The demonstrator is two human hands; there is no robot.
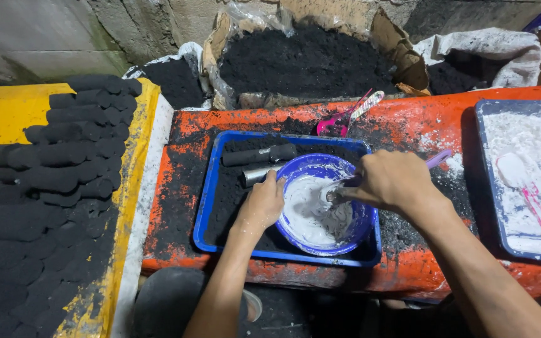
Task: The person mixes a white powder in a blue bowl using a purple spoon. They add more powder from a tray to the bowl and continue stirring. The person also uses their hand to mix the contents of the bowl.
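A blue bowl [349, 231] holding white paste sits in a blue tray [205, 206] dusted with black powder. My left hand [263, 203] grips the bowl's left rim. My right hand [391, 181] holds a purple-handled spoon [438, 159] whose end is down in the paste. A black cylinder [259, 154] and a metal tube [259, 173] lie in the tray just behind the bowl.
The tray rests on an orange table [408, 125]. Rows of black cylinders [57, 181] cover a yellow surface at left. At right stands a tray of white powder [533, 181] with a pink scoop [536, 203]. Cardboard box and sacks of black powder [308, 59] stand behind. A pink tool [345, 116] lies on the table.
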